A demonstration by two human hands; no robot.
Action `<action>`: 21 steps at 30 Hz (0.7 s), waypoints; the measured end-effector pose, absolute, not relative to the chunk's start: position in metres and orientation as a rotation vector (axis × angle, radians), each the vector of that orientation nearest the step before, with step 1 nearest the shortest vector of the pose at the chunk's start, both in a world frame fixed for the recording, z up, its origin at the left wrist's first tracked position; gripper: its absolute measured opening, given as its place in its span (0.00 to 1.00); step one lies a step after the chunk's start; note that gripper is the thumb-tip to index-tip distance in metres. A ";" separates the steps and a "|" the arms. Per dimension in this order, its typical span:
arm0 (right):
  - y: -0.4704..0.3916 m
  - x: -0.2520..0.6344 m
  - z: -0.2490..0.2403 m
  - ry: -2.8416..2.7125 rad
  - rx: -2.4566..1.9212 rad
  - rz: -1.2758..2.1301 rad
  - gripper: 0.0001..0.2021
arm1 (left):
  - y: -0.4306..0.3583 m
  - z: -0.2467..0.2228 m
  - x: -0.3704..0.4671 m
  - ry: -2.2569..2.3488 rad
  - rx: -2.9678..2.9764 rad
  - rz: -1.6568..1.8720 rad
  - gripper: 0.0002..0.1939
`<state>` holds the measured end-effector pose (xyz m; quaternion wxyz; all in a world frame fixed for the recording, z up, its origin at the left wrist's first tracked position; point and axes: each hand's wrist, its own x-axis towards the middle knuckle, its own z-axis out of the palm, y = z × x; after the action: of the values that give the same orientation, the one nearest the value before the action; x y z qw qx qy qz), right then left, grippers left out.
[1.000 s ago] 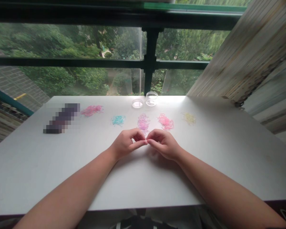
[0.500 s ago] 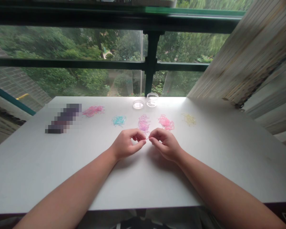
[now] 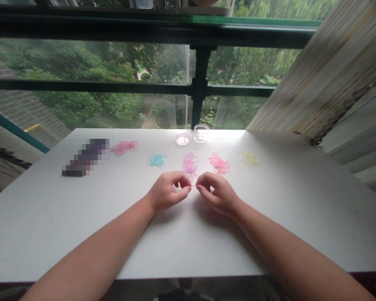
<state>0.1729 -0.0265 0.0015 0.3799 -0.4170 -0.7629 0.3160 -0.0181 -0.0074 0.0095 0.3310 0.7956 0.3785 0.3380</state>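
Observation:
A thin pale pink rubber band [image 3: 193, 186] is drawn between my two hands, just above the table. My left hand [image 3: 172, 190] pinches one end between thumb and forefinger. The other end sits in the matching pinch of my right hand [image 3: 216, 192]. Right behind the fingertips lies a pile of lilac rubber bands [image 3: 189, 164]. A coral-pink pile [image 3: 219, 163] is to its right and a turquoise pile [image 3: 157, 160] to its left. Farther out are a yellow pile [image 3: 250, 159] on the right and a magenta pile [image 3: 124, 147] on the left.
At the back of the white table [image 3: 81, 221] stand a clear round container [image 3: 201, 133] and its flat lid [image 3: 182, 140]. A blurred-out dark object [image 3: 87, 156] lies at the left. Beyond the table is a green-framed window [image 3: 200, 69], with a curtain [image 3: 288, 83] on the right.
Between the fingertips the band now runs nearly level, where it was slightly tilted. Both pinches hold as before. The whole view has shifted a little.

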 end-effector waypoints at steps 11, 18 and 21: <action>-0.028 0.171 0.003 -2.064 -1.062 0.725 0.03 | -0.007 0.009 -0.017 0.958 2.068 0.900 0.03; -0.028 0.172 0.002 -2.063 -1.060 0.728 0.03 | -0.007 0.008 -0.017 0.972 2.022 0.877 0.03; -0.029 0.172 0.003 -2.059 -1.047 0.727 0.03 | -0.007 0.007 -0.018 0.950 2.009 0.889 0.03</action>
<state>0.1723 -0.0287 0.0027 0.3522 -0.4047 -0.7957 0.2811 -0.0177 -0.0070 0.0074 0.3654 0.7814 0.3694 0.3456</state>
